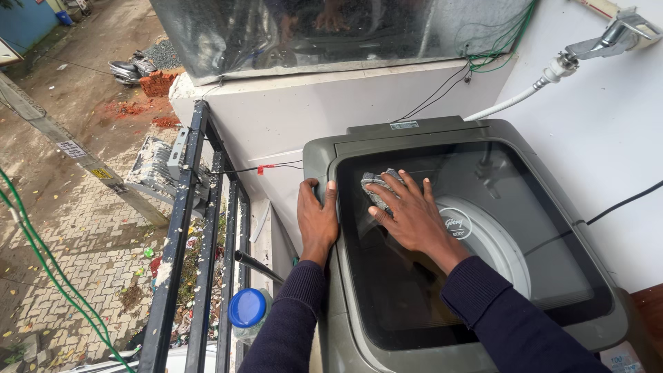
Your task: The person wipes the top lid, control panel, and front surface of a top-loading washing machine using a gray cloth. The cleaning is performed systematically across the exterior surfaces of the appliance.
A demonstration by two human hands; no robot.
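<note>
A grey top-loading washing machine (331,318) with a dark glass lid (511,228) stands against a white wall. My right hand (413,215) lies flat on the lid's near-left part and presses a grey cloth (376,185) against the glass. The cloth pokes out beyond my fingertips. My left hand (316,220) grips the machine's left edge, fingers curled over the rim. Both arms wear dark blue sleeves.
A black metal railing (185,228) runs along the left, with a drop to a brick-paved street (76,255) below. A blue-capped bottle (247,311) stands beside the railing. A white hose (511,102) runs from a wall tap (615,36) behind the machine. A window ledge (331,72) lies ahead.
</note>
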